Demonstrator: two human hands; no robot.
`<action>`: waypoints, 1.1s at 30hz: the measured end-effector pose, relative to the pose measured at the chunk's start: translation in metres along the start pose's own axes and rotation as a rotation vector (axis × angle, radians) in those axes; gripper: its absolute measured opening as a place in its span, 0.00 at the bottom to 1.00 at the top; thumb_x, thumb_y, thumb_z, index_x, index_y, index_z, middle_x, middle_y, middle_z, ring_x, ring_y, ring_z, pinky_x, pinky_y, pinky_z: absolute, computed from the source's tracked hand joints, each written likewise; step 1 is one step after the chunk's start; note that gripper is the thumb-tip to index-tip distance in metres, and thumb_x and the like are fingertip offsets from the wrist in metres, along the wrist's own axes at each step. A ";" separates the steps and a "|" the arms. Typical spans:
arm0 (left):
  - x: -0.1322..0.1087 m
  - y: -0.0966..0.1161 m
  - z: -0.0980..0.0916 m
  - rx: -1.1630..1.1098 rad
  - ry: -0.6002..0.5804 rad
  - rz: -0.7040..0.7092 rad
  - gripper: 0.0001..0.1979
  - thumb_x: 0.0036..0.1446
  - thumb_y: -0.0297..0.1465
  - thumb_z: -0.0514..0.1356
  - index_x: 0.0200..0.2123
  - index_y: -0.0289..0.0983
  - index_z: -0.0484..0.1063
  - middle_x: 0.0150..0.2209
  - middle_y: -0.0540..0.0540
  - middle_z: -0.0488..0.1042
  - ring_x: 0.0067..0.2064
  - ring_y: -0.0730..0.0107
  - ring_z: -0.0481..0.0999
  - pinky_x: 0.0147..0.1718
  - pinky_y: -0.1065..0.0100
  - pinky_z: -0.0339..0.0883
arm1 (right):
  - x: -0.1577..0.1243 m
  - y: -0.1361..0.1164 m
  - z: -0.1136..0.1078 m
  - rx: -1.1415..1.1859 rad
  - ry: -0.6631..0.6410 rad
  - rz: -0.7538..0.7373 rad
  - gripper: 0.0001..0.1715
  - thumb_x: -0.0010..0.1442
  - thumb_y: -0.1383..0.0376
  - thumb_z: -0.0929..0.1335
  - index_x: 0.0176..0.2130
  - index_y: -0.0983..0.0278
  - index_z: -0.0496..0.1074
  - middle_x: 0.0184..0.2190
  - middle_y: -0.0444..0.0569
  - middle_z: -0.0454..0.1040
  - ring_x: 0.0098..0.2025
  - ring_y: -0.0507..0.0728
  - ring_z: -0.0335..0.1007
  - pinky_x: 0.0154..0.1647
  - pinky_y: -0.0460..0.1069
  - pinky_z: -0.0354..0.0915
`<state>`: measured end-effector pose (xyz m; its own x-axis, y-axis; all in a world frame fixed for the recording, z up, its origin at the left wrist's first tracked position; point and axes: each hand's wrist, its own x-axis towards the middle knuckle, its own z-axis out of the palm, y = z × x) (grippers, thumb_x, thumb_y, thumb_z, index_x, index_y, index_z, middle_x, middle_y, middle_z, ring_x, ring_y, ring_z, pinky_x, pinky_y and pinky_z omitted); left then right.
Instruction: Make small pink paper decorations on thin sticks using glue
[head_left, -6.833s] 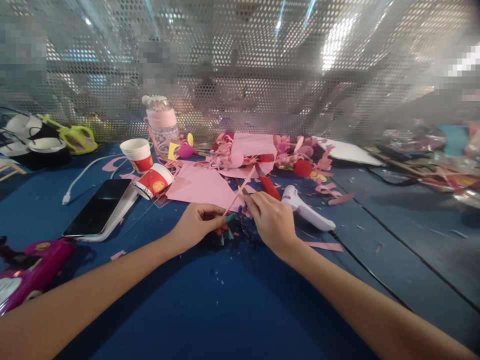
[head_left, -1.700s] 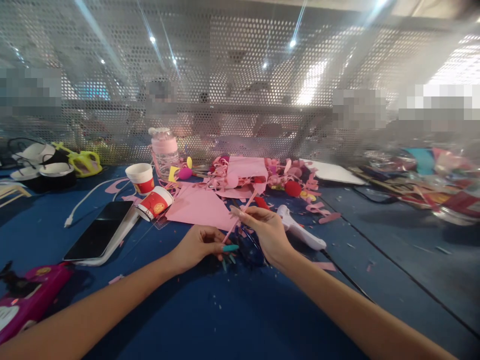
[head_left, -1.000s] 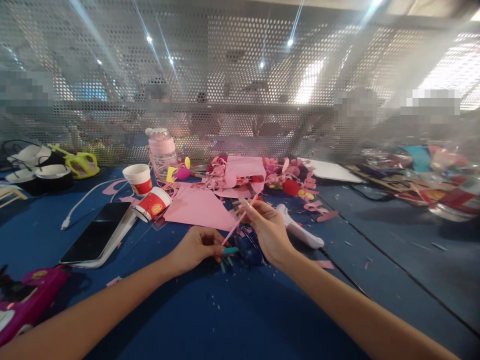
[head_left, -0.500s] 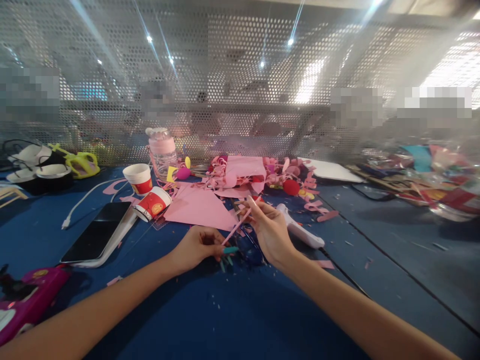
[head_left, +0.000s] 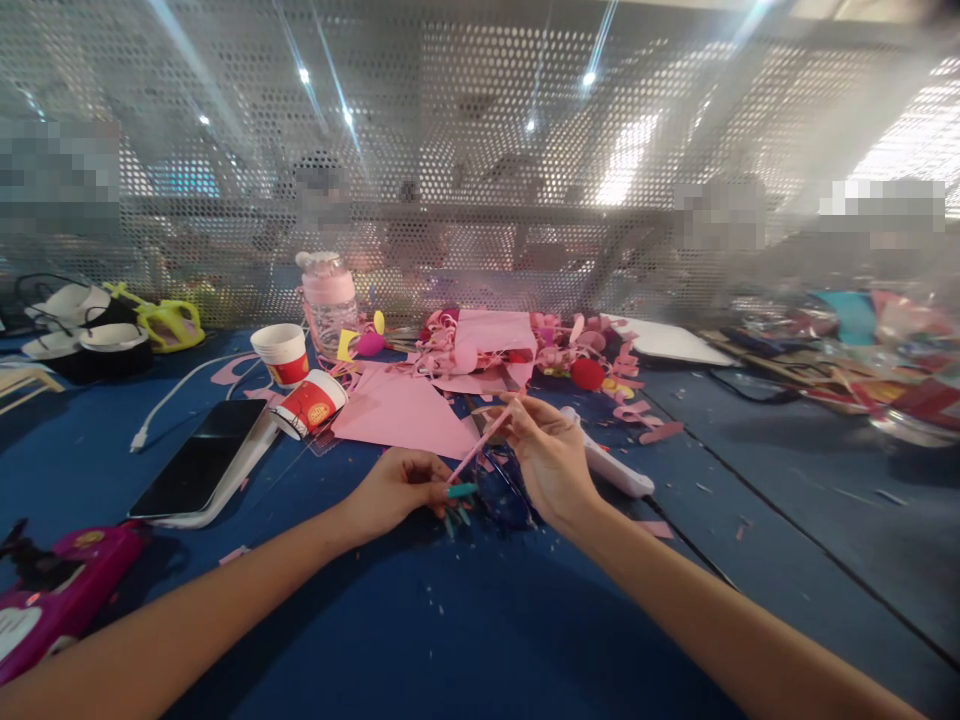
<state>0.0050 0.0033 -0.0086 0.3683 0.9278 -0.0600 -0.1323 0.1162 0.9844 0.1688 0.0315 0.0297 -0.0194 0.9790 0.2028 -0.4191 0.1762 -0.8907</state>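
While the person's left hand [head_left: 397, 492] pinches the near end of a narrow, straight pink strip, seemingly of paper [head_left: 481, 446], the strip lies between the two hands, its long axis slanting away and rightward over the blue tabletop [head_left: 420, 620]. At its far end the curled fingers of the right hand [head_left: 553, 458] touch it, though whether they grip or merely steady it is too small to tell.
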 end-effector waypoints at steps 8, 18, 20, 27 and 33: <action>0.000 0.001 0.000 0.032 0.002 -0.010 0.12 0.38 0.34 0.67 0.24 0.30 0.72 0.22 0.48 0.74 0.21 0.78 0.70 0.24 0.73 0.66 | 0.003 0.002 -0.004 -0.079 0.027 -0.062 0.08 0.42 0.63 0.74 0.28 0.61 0.76 0.25 0.44 0.76 0.29 0.53 0.70 0.30 0.48 0.66; 0.000 0.002 0.001 0.000 0.007 0.006 0.13 0.37 0.35 0.68 0.23 0.31 0.72 0.21 0.48 0.74 0.22 0.77 0.70 0.24 0.72 0.66 | -0.002 -0.004 0.000 -0.023 -0.066 -0.034 0.08 0.41 0.62 0.74 0.27 0.59 0.76 0.35 0.45 0.77 0.37 0.54 0.72 0.36 0.47 0.66; 0.001 0.001 0.000 0.003 0.004 0.004 0.13 0.37 0.35 0.67 0.23 0.30 0.72 0.21 0.48 0.74 0.22 0.77 0.70 0.25 0.72 0.67 | -0.002 -0.004 0.000 -0.009 -0.075 -0.038 0.08 0.42 0.63 0.74 0.28 0.59 0.76 0.35 0.45 0.77 0.37 0.53 0.72 0.35 0.47 0.66; 0.000 0.001 -0.001 0.016 -0.003 0.002 0.12 0.40 0.34 0.66 0.24 0.31 0.73 0.22 0.48 0.74 0.24 0.76 0.71 0.25 0.73 0.66 | -0.002 -0.003 -0.001 -0.037 -0.086 -0.051 0.07 0.44 0.62 0.73 0.28 0.61 0.76 0.23 0.43 0.75 0.24 0.49 0.68 0.29 0.47 0.65; 0.000 0.002 0.000 0.013 0.006 -0.002 0.13 0.39 0.34 0.67 0.24 0.30 0.73 0.22 0.47 0.74 0.23 0.77 0.71 0.25 0.73 0.66 | -0.001 0.000 -0.001 -0.032 -0.084 -0.011 0.06 0.42 0.65 0.74 0.25 0.62 0.76 0.24 0.43 0.76 0.25 0.49 0.69 0.29 0.45 0.65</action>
<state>0.0052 0.0037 -0.0069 0.3629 0.9297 -0.0627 -0.1192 0.1131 0.9864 0.1702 0.0304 0.0292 -0.0915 0.9653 0.2447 -0.3907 0.1912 -0.9004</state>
